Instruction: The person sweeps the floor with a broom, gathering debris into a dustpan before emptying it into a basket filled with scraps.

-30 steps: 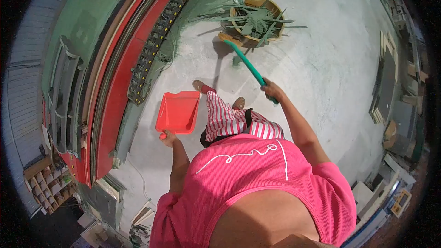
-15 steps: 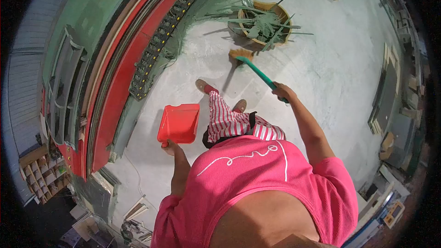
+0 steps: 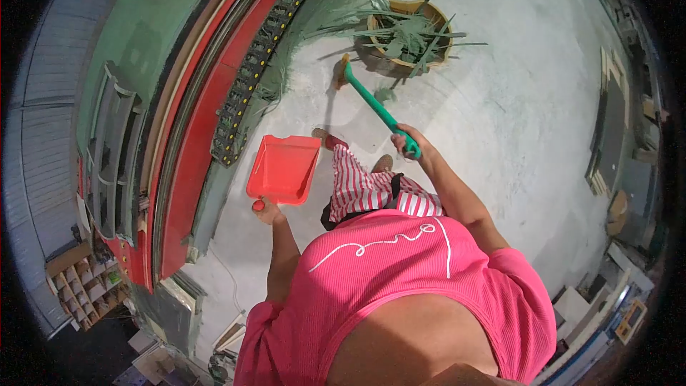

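My left hand (image 3: 267,210) grips the short handle of a red dustpan (image 3: 284,166), its tray facing up beside my left leg. In my right hand (image 3: 411,141) is the green handle of a hand brush (image 3: 374,104), fingers wrapped round its near end. The brush slants away to the upper left, and its tan bristle head shows edge-on over the pale floor. Past the brush stands a yellow tub (image 3: 431,7) heaped with greenish dusty strips and scraps, some poking out over the rim. A small patch of green dust (image 3: 385,95) lies on the floor just right of the brush handle.
A red and green machine (image 3: 202,118) with a black cable chain (image 3: 251,75) runs along my left. Boards (image 3: 607,129) lean at the right. A wooden pigeonhole box (image 3: 86,282) stands at lower left, and a thin cable (image 3: 230,275) crosses the floor.
My right hand has moved left and closer to me, swinging the brush head left and turning it edge-on. The dustpan has risen slightly and shifted a little right. The camera view has shifted slightly.
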